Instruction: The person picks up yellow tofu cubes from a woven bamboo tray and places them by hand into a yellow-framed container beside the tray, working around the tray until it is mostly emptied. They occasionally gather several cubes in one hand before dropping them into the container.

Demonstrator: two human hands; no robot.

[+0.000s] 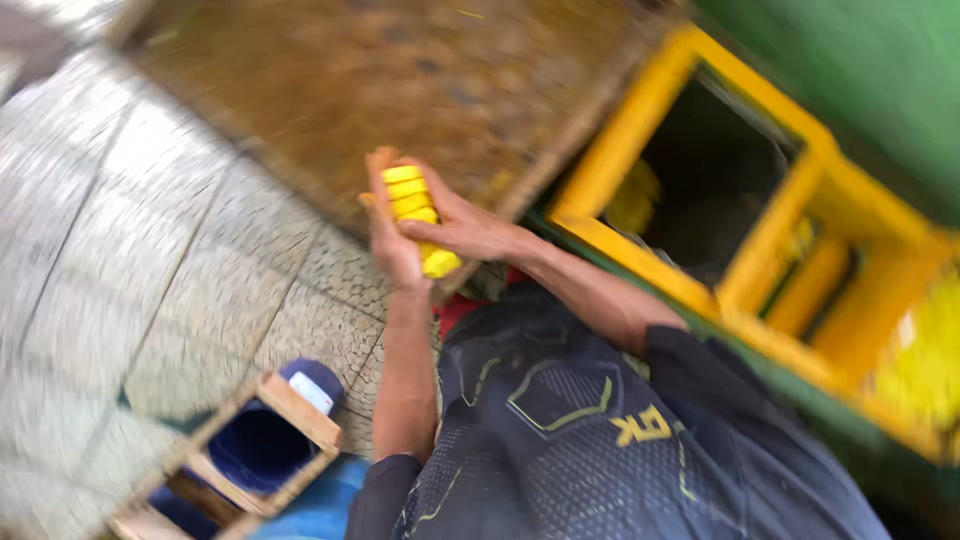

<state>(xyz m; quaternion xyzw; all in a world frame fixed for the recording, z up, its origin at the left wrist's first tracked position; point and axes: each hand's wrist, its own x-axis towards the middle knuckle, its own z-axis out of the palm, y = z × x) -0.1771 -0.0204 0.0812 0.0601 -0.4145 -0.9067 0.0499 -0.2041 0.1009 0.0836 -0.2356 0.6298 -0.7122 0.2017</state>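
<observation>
**Yellow stack held in both hands**

Yellow ridged stack (418, 218) sits mid-frame, clamped between the left hand (388, 232) and right hand (468, 226), both curled round it. Brown board (400, 80) above, yellow frame (760, 240) on the right. Pretty blurry though.

Left hand (392, 235), right hand (468, 228) both clasp yellow ridged stack (418, 212) above brown board (400, 90).
</observation>
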